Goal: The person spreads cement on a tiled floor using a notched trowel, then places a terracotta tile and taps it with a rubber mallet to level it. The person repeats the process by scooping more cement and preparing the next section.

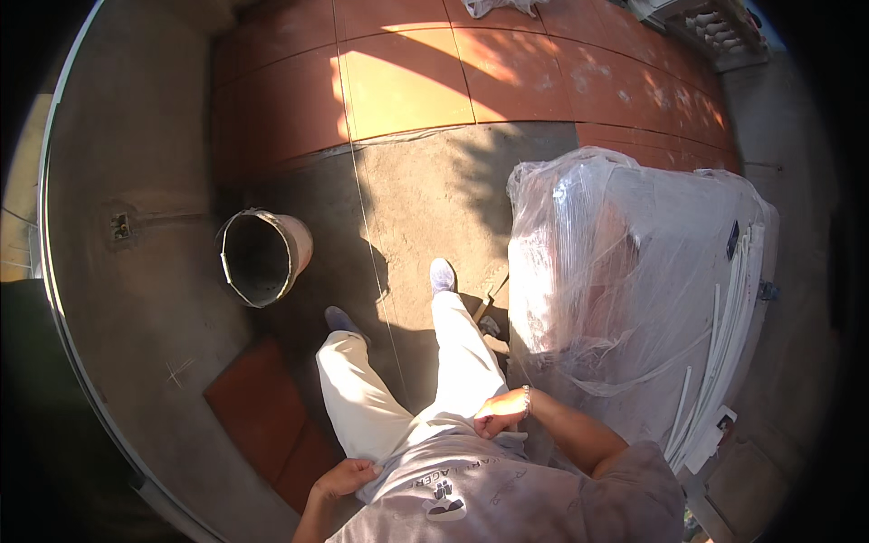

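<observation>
I see the shirt (534, 496) right of the bucket (297, 242); left hand (351, 476) pinched together at its hem, right hand (501, 414) curled, grip unclear. A careless step could snag the string (365, 210) beside the bucket.

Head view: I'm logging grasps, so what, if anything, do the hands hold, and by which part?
It cannot be told: the left hand is at the side of the shirt, the right hand curled by its hem, but no clear grip shows.
</observation>
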`<action>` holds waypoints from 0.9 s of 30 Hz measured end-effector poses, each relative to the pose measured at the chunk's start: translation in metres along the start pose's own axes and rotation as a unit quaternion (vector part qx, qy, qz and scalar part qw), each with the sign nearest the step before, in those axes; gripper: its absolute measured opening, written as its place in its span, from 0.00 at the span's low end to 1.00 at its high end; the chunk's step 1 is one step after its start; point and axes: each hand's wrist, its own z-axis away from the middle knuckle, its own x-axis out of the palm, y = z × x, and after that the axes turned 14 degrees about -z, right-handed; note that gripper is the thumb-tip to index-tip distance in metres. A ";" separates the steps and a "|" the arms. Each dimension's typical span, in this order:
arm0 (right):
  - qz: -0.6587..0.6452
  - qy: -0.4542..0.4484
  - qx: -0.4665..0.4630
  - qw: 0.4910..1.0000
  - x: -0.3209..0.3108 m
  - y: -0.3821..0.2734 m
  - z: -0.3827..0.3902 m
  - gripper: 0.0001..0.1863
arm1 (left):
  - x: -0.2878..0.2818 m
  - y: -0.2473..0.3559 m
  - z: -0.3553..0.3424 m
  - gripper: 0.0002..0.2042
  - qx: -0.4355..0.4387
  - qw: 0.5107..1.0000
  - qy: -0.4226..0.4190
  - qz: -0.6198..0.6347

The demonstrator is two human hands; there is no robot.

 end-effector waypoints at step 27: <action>-0.099 0.658 0.193 0.721 -0.443 0.379 -0.262 0.36 | -0.424 -0.076 -0.292 0.27 0.302 0.636 0.596 0.387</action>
